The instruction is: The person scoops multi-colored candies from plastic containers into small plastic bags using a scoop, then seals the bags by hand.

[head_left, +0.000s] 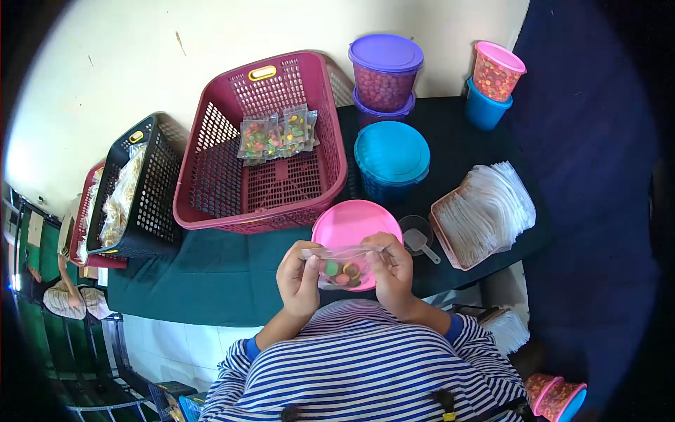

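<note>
A small clear plastic bag (342,271) with several round, colourful candies inside is stretched between my two hands. My left hand (301,276) pinches its left upper edge, thumb in front. On the other side, my right hand (390,271) grips the right upper edge in the same way. Behind the bag lies a round pink lid (355,221), partly covered by the bag and my fingers. A clear scoop (420,243) rests just right of the lid, near my right hand.
A maroon basket (188,200) holds several filled bags (278,135). A dark basket (156,186) stands left. Behind are a blue tub (391,151), purple-lidded tubs (385,55) and a pink-lidded tub (498,74). Stacked plastic bags (485,211) fill a tray at right. Another person (67,299) is far left.
</note>
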